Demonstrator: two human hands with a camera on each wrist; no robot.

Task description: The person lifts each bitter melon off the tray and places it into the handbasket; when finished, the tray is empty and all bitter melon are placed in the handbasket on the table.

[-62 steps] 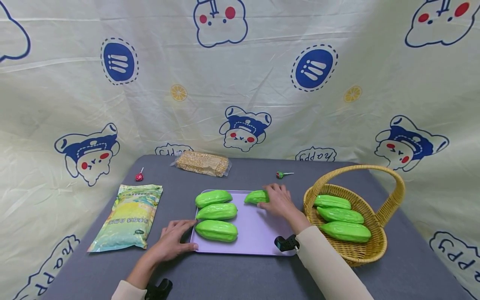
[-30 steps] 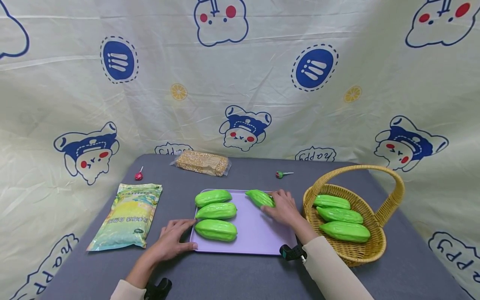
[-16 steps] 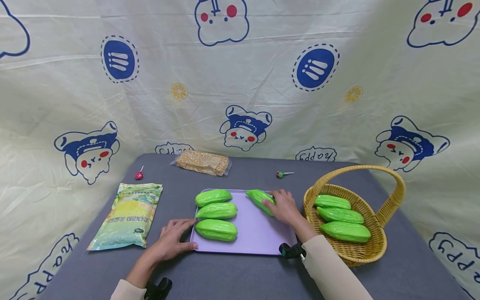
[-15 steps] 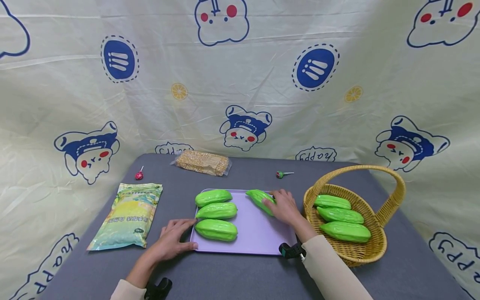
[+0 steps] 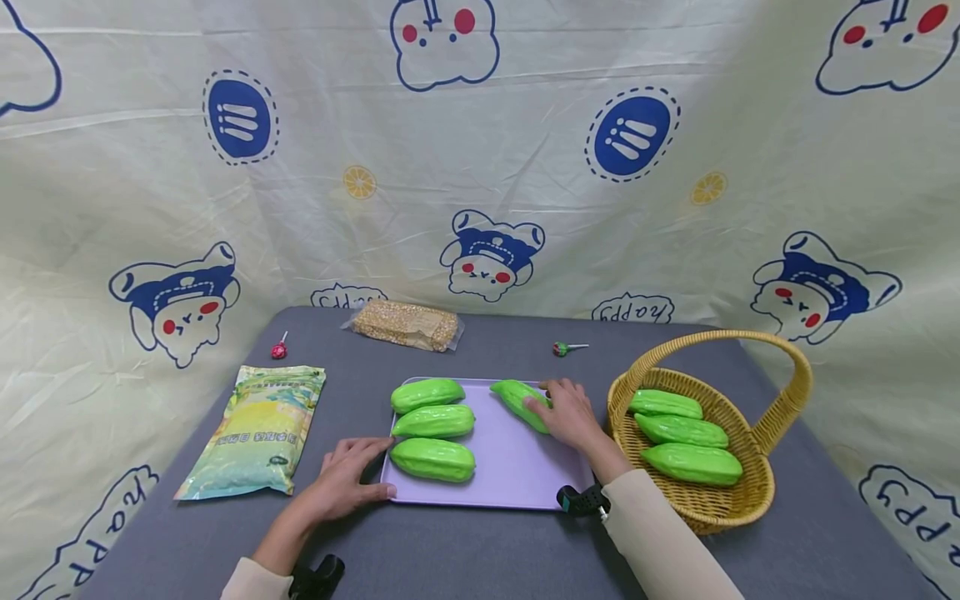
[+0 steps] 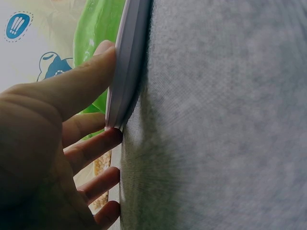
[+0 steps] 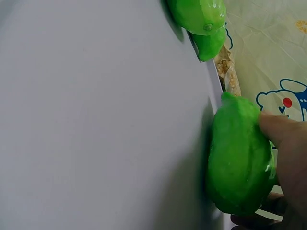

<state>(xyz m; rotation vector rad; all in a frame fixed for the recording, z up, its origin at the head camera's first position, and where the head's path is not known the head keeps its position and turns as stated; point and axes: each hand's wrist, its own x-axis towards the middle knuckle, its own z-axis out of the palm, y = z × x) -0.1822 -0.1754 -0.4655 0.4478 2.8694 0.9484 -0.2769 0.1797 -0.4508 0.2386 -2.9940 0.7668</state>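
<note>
In the head view my right hand point(image 5: 568, 414) holds a glossy green papaya-like fruit point(image 5: 517, 402) by its right end. It lies aslant at the far right of the lilac tray point(image 5: 517, 475). In the right wrist view the thumb lies along one side of this fruit point(image 7: 240, 158); the other fingers are partly hidden behind it. Three similar green fruits point(image 5: 432, 422) lie in a column along the tray's left side. My left hand point(image 5: 347, 479) touches the tray's left edge and near corner, its fingers spread and thumb against the rim point(image 6: 125, 62).
Right of the tray stands a wicker basket point(image 5: 757, 492) with a tall handle, holding three more green fruits point(image 5: 682, 430). A yellow-green bag point(image 5: 258, 433) lies at left. Behind are a clear pack of grains point(image 5: 405, 326), a red lollipop point(image 5: 279, 350) and a green-red lollipop point(image 5: 561, 349).
My right hand has shifted slightly right and nearer, turning the fruit from nearly level to aslant on the tray. The last half second shows hardly any movement. My left hand stays put.
</note>
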